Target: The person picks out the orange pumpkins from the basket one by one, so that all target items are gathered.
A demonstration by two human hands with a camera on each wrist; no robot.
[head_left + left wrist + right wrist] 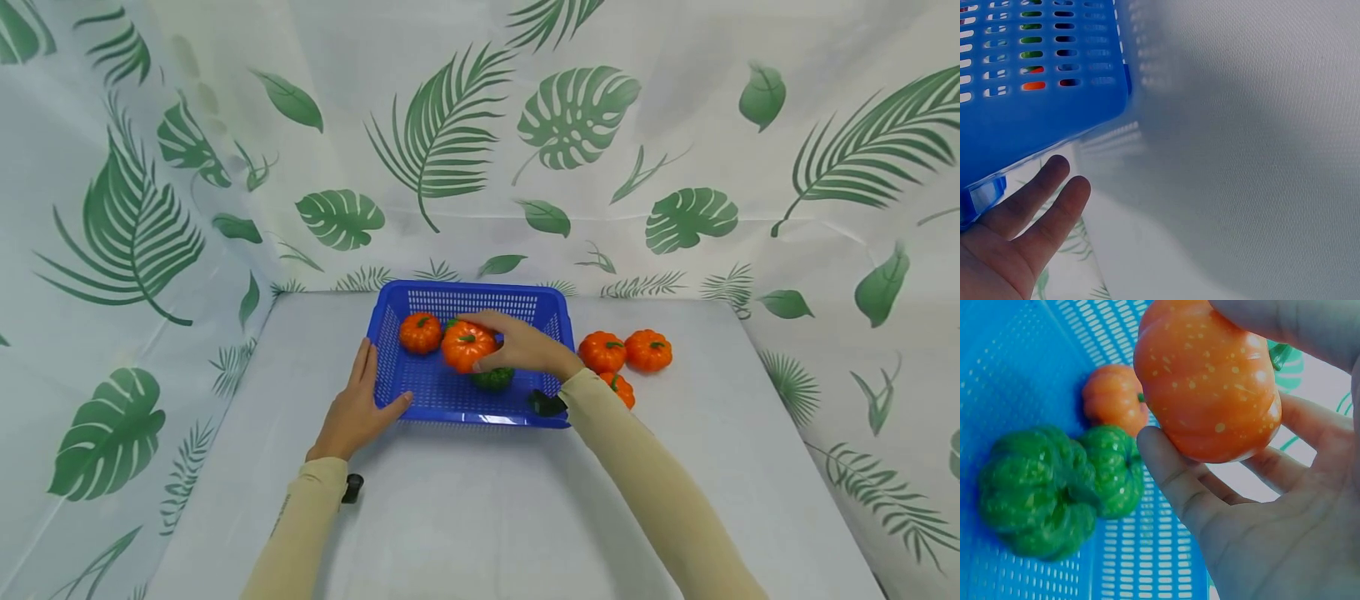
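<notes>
My right hand (517, 343) holds an orange toy pumpkin (467, 347) between thumb and fingers, over the blue plastic basket (420, 400). Pale flecks and a green stem show on this pumpkin (1210, 381) in the right wrist view. Below it in the basket lie another orange pumpkin (1113, 400) and two green pumpkins, a nearer one (1038, 494) and a smaller-looking one (1113, 472). At the basket's left side is my left hand (360, 412), its fingers along the outer wall and the thumb toward the front rim. In the left wrist view, two fingers (1054, 212) extend straight beside the basket.
Right of the basket, three more orange pumpkins sit on the white table (465, 517): one at the back (602, 352), one farther right (648, 350), and one nearer (619, 389), partly behind the right sleeve. A leaf-patterned white curtain (480, 167) surrounds the table's back and sides.
</notes>
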